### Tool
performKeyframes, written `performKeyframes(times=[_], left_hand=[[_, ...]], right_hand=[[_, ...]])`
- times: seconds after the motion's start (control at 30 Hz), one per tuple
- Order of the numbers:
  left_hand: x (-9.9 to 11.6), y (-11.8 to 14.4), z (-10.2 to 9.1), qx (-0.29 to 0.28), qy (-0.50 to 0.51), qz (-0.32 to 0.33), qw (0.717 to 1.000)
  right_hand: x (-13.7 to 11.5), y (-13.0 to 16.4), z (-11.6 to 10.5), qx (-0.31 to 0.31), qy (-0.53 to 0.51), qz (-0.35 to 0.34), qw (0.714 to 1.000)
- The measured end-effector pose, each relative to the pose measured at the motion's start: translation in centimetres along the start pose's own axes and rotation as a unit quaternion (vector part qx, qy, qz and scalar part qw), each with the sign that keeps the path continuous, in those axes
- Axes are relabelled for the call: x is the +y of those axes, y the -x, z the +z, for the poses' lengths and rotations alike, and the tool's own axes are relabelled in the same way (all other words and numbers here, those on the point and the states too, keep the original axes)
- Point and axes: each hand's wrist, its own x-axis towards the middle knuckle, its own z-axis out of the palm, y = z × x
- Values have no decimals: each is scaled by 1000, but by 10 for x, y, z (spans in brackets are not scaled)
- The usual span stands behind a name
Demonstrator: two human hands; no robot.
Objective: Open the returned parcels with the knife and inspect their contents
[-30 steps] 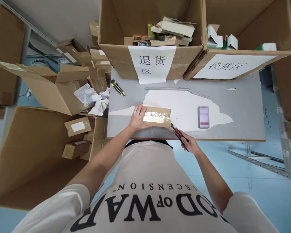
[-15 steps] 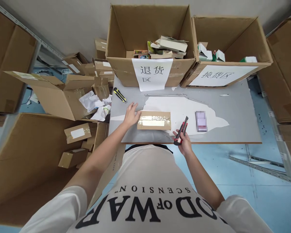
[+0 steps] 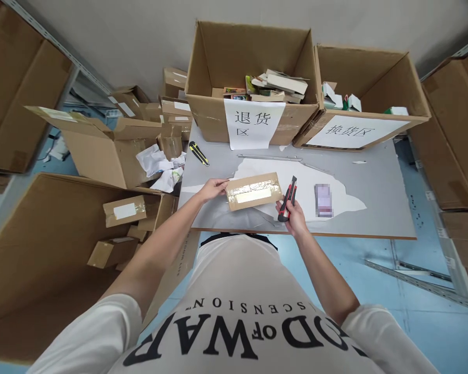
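A small flat cardboard parcel (image 3: 253, 190), sealed with clear tape over a pale label, is being held at its left end by the left hand (image 3: 211, 188), whose fingers are curled onto the edge while the parcel is lying slightly askew on the near part of the grey table (image 3: 374, 208), over a patch where the surface is peeled to white. A red and black utility knife (image 3: 287, 199) is being gripped around its handle by the right hand (image 3: 294, 218), just beside the parcel's right end, with the tip being pointed away from the body; whether the blade is out cannot be told. A small blurred card (image 3: 323, 200) is lying to the right of the knife, and a yellow and black knife (image 3: 199, 154) is resting near the table's far left corner. Two big open cartons are being kept at the back edge: the middle carton (image 3: 253, 57), holding stacked packets, and the right carton (image 3: 374, 78), each fronted by a paper sign. More boxes and crumpled paper (image 3: 156, 161) are being left on the floor at the left.
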Motion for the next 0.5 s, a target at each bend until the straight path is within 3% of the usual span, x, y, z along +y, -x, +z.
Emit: performKeyframes(times=[0.13,0.27,0.4,0.5], left_hand=[[-16,24,17,54,71,7,996],[-45,50,53,87,142,-4,986],[-66,67,85,129,209,-20,969],[-73,72,97,144,237,-39,960]], right_hand=[[-49,-43,11,-28,104,-1,994],[-85,-86,34,-58,180,20,982],[-97,-112,60,-78,261,52,961],[-94,-123,73,-84,289,63,952]])
